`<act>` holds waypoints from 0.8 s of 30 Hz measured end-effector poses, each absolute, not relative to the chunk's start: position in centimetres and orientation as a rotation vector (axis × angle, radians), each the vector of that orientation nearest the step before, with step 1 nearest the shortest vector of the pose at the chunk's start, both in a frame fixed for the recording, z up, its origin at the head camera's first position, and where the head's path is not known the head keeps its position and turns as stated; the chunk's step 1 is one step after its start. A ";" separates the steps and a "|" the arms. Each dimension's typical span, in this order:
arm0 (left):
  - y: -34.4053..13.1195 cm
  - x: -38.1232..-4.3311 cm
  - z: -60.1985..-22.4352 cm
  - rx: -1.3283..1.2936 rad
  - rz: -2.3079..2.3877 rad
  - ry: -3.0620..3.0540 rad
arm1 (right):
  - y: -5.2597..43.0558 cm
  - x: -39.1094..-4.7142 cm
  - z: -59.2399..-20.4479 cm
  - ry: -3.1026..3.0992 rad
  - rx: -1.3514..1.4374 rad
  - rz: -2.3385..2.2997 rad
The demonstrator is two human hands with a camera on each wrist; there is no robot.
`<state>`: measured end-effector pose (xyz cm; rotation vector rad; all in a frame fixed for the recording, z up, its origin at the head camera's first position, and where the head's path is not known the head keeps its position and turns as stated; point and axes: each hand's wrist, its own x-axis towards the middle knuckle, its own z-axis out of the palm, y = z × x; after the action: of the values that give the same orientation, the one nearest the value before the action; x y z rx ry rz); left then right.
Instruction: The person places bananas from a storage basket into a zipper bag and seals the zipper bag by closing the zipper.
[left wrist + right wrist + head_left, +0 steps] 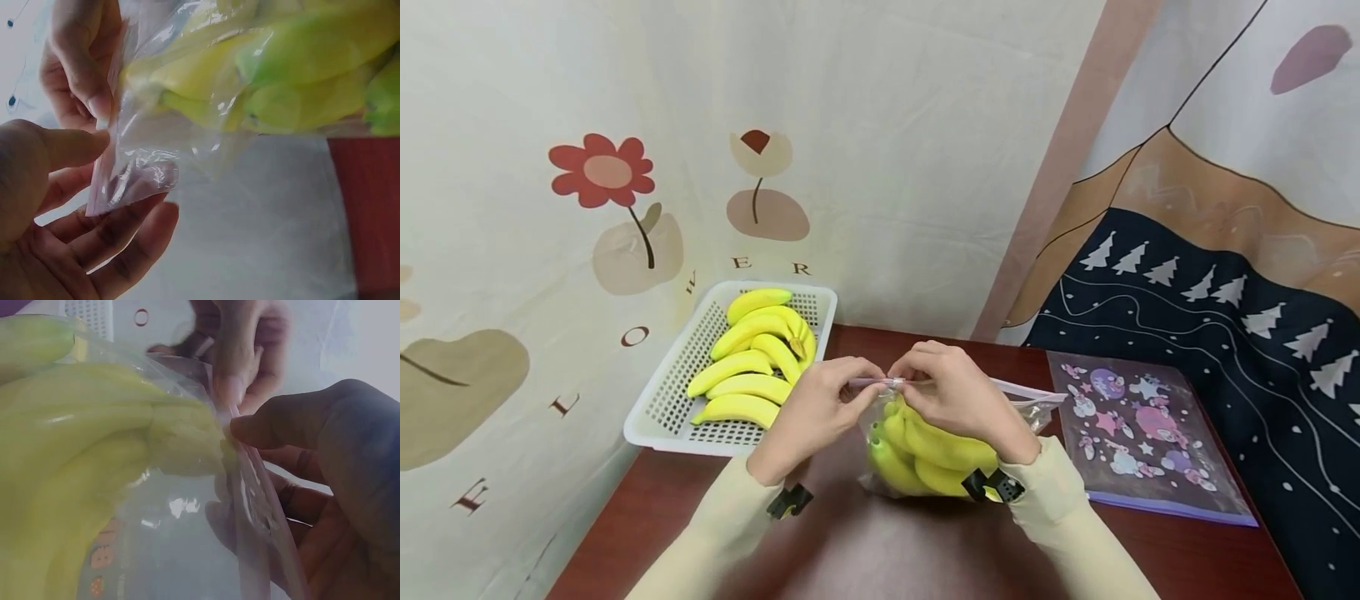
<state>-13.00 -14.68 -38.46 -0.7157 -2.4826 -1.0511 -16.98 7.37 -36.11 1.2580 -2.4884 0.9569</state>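
Observation:
A clear zip bag (pixel 1041 414) with a pinkish zip edge stands on the table in the head view, holding a bunch of bananas (pixel 936 446). With thumb and fingers, my left hand (pixel 820 408) pinches the zip edge near its left corner. Close beside it, my right hand (pixel 958 396) pinches the same edge, thumb tips nearly meeting. A small pale piece (pixel 894 382), which looks like the zip's slider, sits between them. In the left wrist view, the bag's corner (pixel 134 181) shows past the left thumb. To the right of the hands, the zip edge runs on unheld.
At the left stands a white perforated basket (pixel 658 417) with several loose bananas (pixel 741 371). A flat printed zip bag (pixel 1138 425) with a purple edge lies at the right. Behind the brown table (pixel 647 517) hangs a patterned curtain (pixel 910 167).

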 end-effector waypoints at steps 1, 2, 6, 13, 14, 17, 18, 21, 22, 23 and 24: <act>-14.5 -13.1 -38.3 -0.735 -0.971 -2.473 | 7.3 -17.0 -36.1 -2.487 1.259 0.947; -14.4 -13.1 -38.2 -0.750 -0.904 -2.458 | 7.2 -17.0 -36.2 -2.485 1.257 0.936; -14.1 -13.3 -37.8 -0.793 -0.752 -2.423 | 7.2 -16.9 -36.2 -2.475 1.258 0.872; -14.0 -13.7 -37.8 -0.844 -0.676 -2.342 | 7.7 -16.8 -36.3 -2.445 1.217 0.834; -14.0 -13.8 -37.9 -0.848 -0.671 -2.336 | 7.8 -16.9 -36.3 -2.451 1.210 0.839; -14.3 -13.9 -37.9 -0.844 -0.660 -2.326 | 8.2 -17.0 -36.4 -2.469 1.200 0.850; -14.4 -14.0 -38.0 -0.839 -0.660 -2.322 | 8.3 -17.0 -36.4 -2.476 1.194 0.858; -14.7 -14.1 -38.1 -0.822 -0.671 -2.312 | 8.8 -17.1 -36.3 -2.491 1.173 0.876; -14.8 -14.1 -38.2 -0.818 -0.675 -2.308 | 8.9 -17.1 -36.3 -2.492 1.168 0.886; -14.9 -14.2 -38.2 -0.818 -0.679 -2.302 | 9.1 -17.2 -36.3 -2.493 1.164 0.891; -14.9 -14.2 -38.3 -0.820 -0.683 -2.298 | 9.2 -17.2 -36.3 -2.494 1.162 0.892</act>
<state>-14.22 -14.90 -38.25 -0.8201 -2.2984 -0.6835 -17.22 9.25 -36.31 1.1617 -2.4943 0.8920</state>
